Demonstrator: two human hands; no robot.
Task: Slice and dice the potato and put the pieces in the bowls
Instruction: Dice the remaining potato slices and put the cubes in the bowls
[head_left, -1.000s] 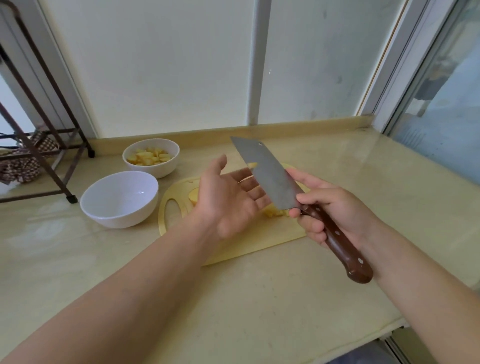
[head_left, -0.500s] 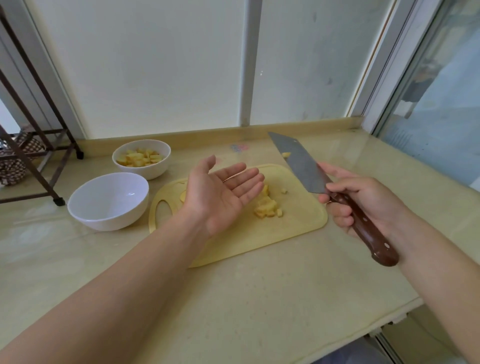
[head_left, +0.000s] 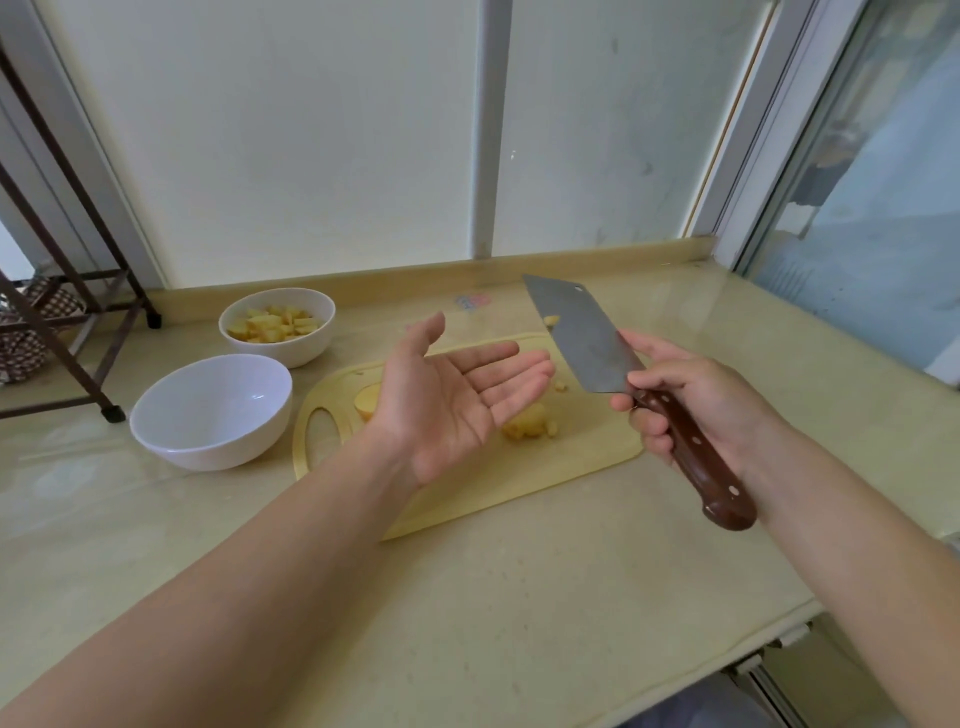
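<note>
A yellow cutting board (head_left: 467, 493) lies on the counter. A small pile of diced potato (head_left: 527, 423) sits on it, and a larger potato piece (head_left: 366, 400) shows behind my left wrist. My left hand (head_left: 457, 395) hovers palm-up over the board, fingers straight, holding nothing. My right hand (head_left: 696, 400) grips the brown wooden handle of a cleaver (head_left: 582, 338), blade raised above the board's far right corner; a potato bit sticks to the blade. The far white bowl (head_left: 278, 325) holds potato cubes. The near white bowl (head_left: 210, 410) is empty.
A dark metal rack (head_left: 57, 322) stands at the left on the counter. A frosted window and wall close the back; a glass pane runs along the right. The counter's front edge (head_left: 727, 654) drops off at lower right.
My left hand has turned palm-up and pulled away from the blade. The cleaver has moved right, off my left hand, uncovering the diced pile on the board.
</note>
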